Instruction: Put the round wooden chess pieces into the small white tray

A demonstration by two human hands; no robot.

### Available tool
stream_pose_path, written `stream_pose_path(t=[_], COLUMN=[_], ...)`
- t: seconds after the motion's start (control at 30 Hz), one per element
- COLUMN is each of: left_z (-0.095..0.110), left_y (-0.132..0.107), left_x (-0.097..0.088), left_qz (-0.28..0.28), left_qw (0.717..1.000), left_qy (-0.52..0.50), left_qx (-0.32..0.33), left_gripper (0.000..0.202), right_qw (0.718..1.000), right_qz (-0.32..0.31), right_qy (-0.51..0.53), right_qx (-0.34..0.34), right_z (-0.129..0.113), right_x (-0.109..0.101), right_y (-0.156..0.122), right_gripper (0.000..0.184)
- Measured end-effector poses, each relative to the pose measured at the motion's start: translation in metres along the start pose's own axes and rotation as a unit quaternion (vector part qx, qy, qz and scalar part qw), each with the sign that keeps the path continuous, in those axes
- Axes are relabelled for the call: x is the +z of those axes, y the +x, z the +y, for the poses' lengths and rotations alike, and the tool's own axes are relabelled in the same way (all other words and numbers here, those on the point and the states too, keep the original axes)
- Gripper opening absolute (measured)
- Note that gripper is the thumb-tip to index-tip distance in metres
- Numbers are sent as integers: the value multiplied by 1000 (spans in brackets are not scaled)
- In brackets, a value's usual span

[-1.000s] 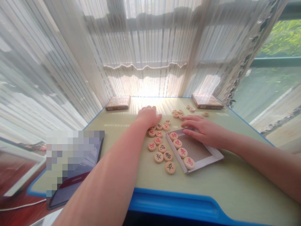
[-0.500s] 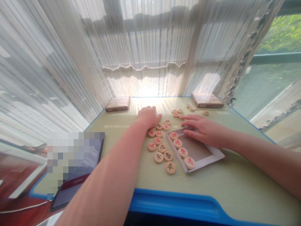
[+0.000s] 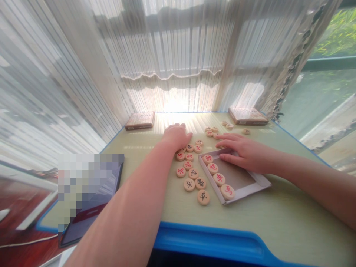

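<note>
Round wooden chess pieces (image 3: 191, 173) with red and black characters lie scattered on the pale green table (image 3: 258, 215). My left hand (image 3: 175, 136) rests palm down over the far end of this cluster, fingers curled over pieces, and what they hold is hidden. My right hand (image 3: 243, 152) lies flat with fingers stretched across the far edge of a shallow white cardboard tray (image 3: 250, 190). Several pieces (image 3: 219, 179) sit in a row along the tray's left side.
A second group of pieces (image 3: 214, 130) lies further back. A flat box (image 3: 139, 120) sits at the back left and another (image 3: 247, 116) at the back right. A dark tablet (image 3: 91, 200) lies at the left. Sheer curtains hang behind; a blue rim (image 3: 211, 243) edges the table.
The view has shifted slightly. Both hands stay in almost the same place on the pieces and the tray.
</note>
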State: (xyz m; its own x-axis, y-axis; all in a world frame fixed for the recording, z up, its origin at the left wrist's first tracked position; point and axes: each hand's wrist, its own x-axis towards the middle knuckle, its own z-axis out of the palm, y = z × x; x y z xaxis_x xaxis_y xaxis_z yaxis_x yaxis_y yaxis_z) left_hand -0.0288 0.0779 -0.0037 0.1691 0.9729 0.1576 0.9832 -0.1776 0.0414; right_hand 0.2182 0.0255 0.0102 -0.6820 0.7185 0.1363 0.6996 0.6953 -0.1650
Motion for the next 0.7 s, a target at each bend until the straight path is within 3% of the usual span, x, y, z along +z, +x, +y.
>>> stream_pose_path(t=[0.7], left_z=[2], left_y=[-1], left_x=[-2], left_qz=[-16], left_qw=[1000], left_qy=[7], left_qx=[3], left_gripper=[48], right_qw=[1000], right_qz=[-9], right_qy=[-7], right_qx=[-8], right_z=[1], right_x=[-1], right_y=[1], right_gripper=[43])
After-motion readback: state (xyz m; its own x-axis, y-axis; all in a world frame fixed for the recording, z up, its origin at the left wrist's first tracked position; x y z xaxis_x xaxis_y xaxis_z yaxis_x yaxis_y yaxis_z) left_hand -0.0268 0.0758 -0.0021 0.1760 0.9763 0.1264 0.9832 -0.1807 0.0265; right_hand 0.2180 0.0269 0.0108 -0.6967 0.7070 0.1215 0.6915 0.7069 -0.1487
